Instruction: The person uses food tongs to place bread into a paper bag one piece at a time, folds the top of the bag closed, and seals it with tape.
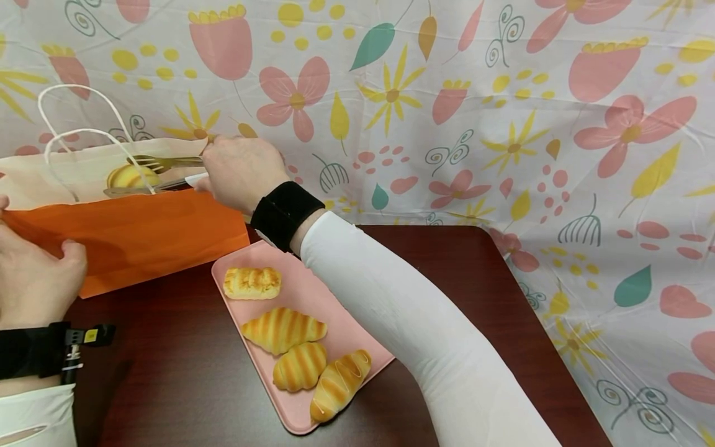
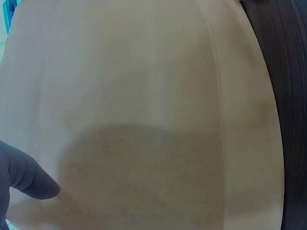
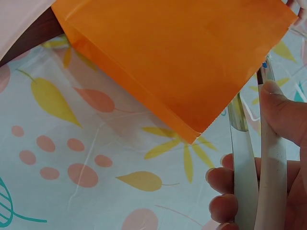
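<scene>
My right hand [image 1: 242,174] grips a pair of serving tongs [image 3: 244,163] by their white handles. The metal ends reach over the opening of an orange paper bag [image 1: 162,239], one slotted like a fork. Between those ends is a striped yellow bread roll [image 1: 124,177], just inside the rim and partly behind a handle. My left hand [image 1: 39,273] holds the bag's near side at the left, its thumb [image 2: 36,182] on the outer wall and a fingertip at the rim; the other fingers are hidden.
On the dark table [image 1: 167,372], a pink tray [image 1: 287,410] carries several breads, including a croissant [image 1: 285,329] and an icing-streaked roll [image 1: 341,385] overhanging its edge. White bag handles [image 1: 84,90] stand up at the left. A flowered cloth [image 1: 391,124] hangs behind the table.
</scene>
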`<state>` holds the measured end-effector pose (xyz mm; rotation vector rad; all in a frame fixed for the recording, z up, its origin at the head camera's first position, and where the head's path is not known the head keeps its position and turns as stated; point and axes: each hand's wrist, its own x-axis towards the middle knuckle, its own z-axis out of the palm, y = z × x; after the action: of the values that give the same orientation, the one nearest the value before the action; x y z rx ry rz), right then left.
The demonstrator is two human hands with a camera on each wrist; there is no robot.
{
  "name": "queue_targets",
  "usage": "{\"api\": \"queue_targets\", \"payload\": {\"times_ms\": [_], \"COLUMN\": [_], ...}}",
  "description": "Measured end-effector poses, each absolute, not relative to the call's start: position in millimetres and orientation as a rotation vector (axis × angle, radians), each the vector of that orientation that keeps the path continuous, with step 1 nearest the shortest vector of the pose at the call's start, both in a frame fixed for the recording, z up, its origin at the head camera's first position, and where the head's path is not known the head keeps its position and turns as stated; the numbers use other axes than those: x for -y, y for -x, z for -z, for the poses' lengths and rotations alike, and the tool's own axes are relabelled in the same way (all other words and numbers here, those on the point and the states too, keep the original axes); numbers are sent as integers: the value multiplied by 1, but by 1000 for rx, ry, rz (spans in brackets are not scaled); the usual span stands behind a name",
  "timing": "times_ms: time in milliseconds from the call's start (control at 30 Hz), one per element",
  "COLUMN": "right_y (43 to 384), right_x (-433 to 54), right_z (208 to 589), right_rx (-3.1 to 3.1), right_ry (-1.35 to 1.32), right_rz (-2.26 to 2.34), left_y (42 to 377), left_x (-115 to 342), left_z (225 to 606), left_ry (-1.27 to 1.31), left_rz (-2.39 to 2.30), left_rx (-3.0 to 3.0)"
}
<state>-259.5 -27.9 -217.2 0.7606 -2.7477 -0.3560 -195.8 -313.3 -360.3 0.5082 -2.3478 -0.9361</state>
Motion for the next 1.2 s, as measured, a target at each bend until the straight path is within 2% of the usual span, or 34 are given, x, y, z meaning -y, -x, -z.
{"api": "queue_targets", "payload": {"times_ms": [1200], "right_y": [260], "right_x": [44], "right_z": [214], "right_rx": [2929], "right_ry": [-718], "right_rz": [417], "left_y": [204], "left_x": [319], "left_z": [368], "left_ry": [-484], "left_rz": [947], "left_rx": [2336]}}
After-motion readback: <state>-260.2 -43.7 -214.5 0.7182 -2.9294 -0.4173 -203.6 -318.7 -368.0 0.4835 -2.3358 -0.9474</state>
